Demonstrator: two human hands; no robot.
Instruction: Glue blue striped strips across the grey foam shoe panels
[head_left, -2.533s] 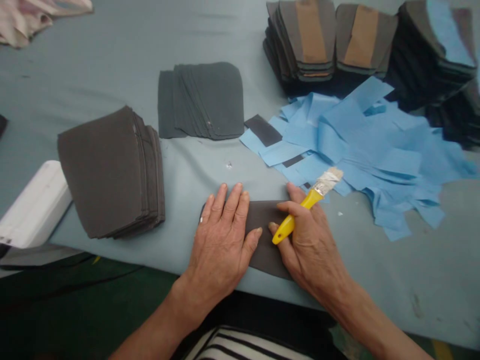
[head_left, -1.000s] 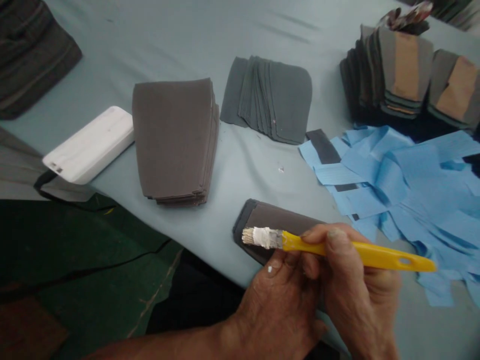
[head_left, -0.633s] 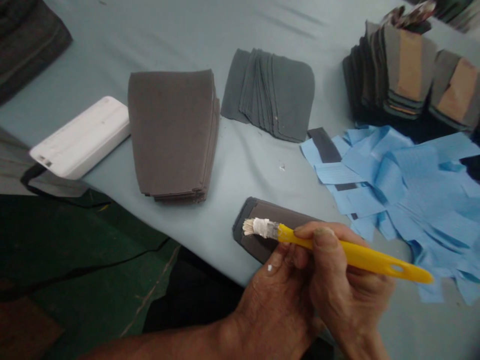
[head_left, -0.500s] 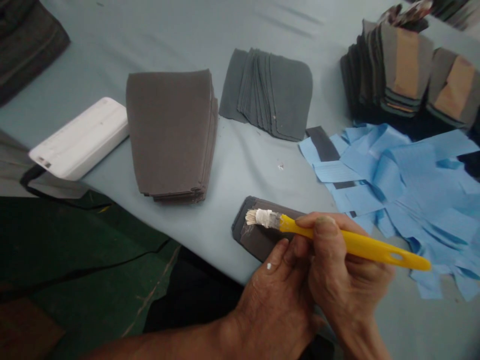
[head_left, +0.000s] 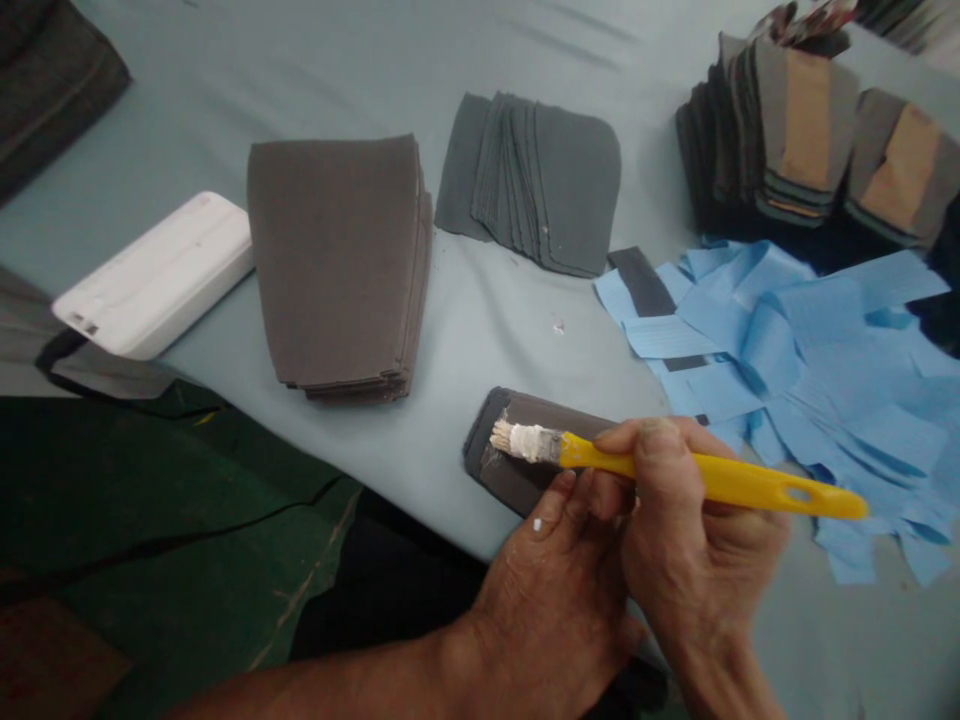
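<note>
My right hand [head_left: 694,540] grips a paintbrush [head_left: 720,485] with a yellow handle. White paste clogs its bristles, which rest on the top of a small dark stack of fabric pieces [head_left: 544,480] at the table's near edge. A thin smear marks the fabric by the bristle tips. Against the near side of that stack, my left hand [head_left: 551,570] holds it with the fingertips; its other fingers are partly hidden under my right hand. A white fleck sits on a finger of my left hand.
Beyond the brush lie a brown fabric stack [head_left: 337,260] and fanned grey pieces [head_left: 547,185]. A white device [head_left: 157,275] with a black cord is at left. Blue strips [head_left: 817,370] spread at right, before banded dark bundles [head_left: 802,130]. The table edge [head_left: 405,515] runs diagonally in front.
The rear end of the brush handle has swung slightly up in the picture, with my right hand turning a little. The bristles and my left hand stay at nearly the same spot on the stack.
</note>
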